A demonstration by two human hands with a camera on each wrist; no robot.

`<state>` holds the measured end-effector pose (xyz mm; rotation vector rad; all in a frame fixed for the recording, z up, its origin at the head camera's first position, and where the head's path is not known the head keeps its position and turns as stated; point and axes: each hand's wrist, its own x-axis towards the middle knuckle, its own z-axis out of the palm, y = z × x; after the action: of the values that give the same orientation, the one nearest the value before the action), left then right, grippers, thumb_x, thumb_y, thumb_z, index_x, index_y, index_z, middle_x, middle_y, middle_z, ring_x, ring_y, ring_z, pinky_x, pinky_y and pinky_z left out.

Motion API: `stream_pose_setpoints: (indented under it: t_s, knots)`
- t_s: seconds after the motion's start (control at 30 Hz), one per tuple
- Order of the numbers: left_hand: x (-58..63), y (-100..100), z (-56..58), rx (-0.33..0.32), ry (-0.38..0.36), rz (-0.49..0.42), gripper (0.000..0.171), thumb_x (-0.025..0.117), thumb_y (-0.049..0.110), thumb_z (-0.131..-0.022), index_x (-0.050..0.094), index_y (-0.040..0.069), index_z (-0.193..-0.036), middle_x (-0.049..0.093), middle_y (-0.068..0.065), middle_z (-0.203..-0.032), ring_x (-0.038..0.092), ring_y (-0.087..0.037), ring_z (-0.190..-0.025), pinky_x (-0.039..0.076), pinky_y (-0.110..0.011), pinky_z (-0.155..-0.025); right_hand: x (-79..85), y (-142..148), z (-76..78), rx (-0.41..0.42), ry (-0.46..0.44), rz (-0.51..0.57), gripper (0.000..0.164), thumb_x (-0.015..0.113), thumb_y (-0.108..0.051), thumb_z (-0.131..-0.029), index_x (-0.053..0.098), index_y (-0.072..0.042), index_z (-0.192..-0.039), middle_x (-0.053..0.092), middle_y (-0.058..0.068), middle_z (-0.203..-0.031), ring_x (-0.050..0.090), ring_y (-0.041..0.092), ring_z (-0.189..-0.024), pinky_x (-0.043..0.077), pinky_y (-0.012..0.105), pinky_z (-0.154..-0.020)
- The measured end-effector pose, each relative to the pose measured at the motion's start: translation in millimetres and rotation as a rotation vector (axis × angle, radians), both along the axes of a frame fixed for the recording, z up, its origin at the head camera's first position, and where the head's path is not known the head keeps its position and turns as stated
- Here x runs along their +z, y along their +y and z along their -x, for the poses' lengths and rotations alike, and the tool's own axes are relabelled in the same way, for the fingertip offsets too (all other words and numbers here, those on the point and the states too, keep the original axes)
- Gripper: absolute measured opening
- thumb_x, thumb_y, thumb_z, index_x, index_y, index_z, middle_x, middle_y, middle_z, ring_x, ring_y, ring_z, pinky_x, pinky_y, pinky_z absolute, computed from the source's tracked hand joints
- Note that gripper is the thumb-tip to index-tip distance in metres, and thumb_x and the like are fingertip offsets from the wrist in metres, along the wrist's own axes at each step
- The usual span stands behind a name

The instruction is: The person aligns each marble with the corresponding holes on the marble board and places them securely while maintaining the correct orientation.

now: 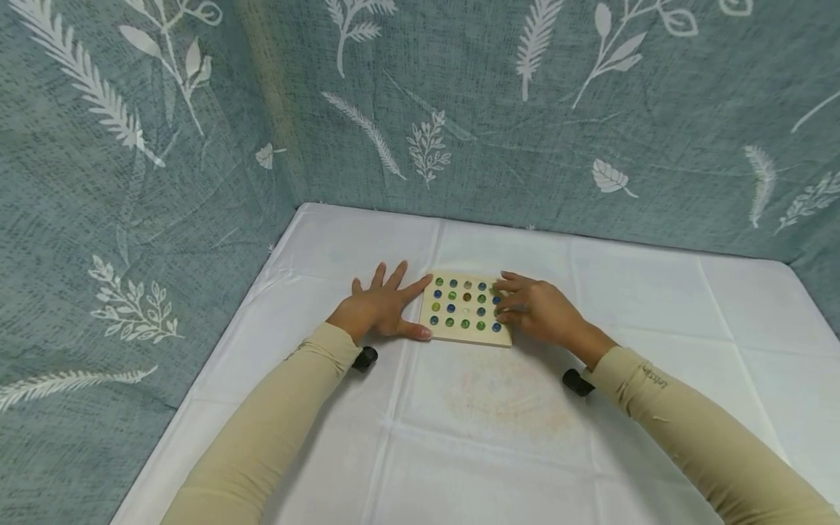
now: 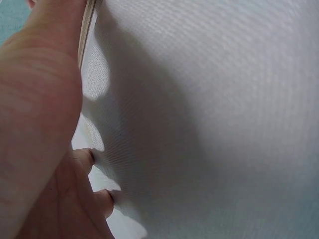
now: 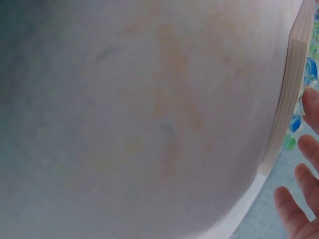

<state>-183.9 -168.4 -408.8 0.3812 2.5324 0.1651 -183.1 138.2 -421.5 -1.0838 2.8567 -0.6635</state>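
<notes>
A pale wooden board (image 1: 472, 336) lies flat on the white cloth, with rows of glass marbles (image 1: 450, 308) in blue, green, yellow and brown. At its left edge my left hand (image 1: 377, 305) is spread wide, thumb and forefinger touching the board's corners. My right hand (image 1: 543, 310) hovers at the right side, its fingertips over the last column of marbles and covering part of it. In the right wrist view the thumb (image 3: 311, 104) is close to the marbles and the fingers stand apart; whether it touches one I cannot tell. The left wrist view shows just a sliver of the board's edge (image 2: 86, 30).
A white cloth (image 1: 499, 467) with creases and faint orange stains covers the table. Blue-green curtains (image 1: 499, 146) with white leaf prints hang behind and to the left of it. Black wrist devices (image 1: 365, 359) sit below both wrists.
</notes>
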Motion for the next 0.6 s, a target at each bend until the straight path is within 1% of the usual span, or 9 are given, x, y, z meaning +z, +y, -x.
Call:
stream_pose_setpoints:
  t_s: [0.17,0.33,0.5,0.6]
  knots:
    - [0.6,2.2,1.0,-0.009,0.008,0.004,0.107,0.061,0.076,-0.09,-0.005,0.042,-0.167,-0.017,-0.009,-0.176,-0.015,-0.044,-0.162,0.005,-0.077,-0.124,-0.9,1.4,1.9,0.028,0.019,-0.005,0.014,0.082,-0.011,-0.088,0.083,-0.008,-0.102,0.068,0.017,-0.14,0.051,0.041,-0.145,0.047,0.055,-0.114]
    - [0.2,2.2,1.3,-0.001,0.004,0.011,0.108,0.061,0.076,-0.089,-0.005,0.042,-0.167,-0.017,-0.01,-0.176,-0.015,-0.045,-0.162,0.006,-0.079,-0.122,-1.0,-0.5,3.9,0.039,-0.006,-0.004,0.019,0.082,-0.011,-0.089,0.083,-0.007,-0.107,0.068,0.017,-0.141,0.051,0.042,-0.145,0.046,0.054,-0.116]
    - [0.8,0.7,1.1,0.009,0.002,-0.006,0.11,0.064,0.075,-0.088,-0.003,0.041,-0.168,-0.016,-0.011,-0.176,-0.015,-0.046,-0.161,0.005,-0.08,-0.122,1.4,-2.2,2.5,0.012,-0.038,-0.023,0.02,0.081,-0.013,-0.09,0.082,-0.009,-0.109,0.066,0.016,-0.144,0.048,0.041,-0.148,0.043,0.055,-0.119]
    - [-0.7,-1.4,1.6,0.01,-0.004,-0.038,0.111,0.067,0.075,-0.087,-0.002,0.041,-0.168,-0.015,-0.011,-0.177,-0.015,-0.047,-0.161,0.004,-0.08,-0.121,4.3,-1.0,-1.2,-0.026,-0.052,-0.024,0.025,0.08,-0.013,-0.091,0.08,-0.007,-0.115,0.064,0.015,-0.147,0.046,0.04,-0.15,0.043,0.056,-0.118]
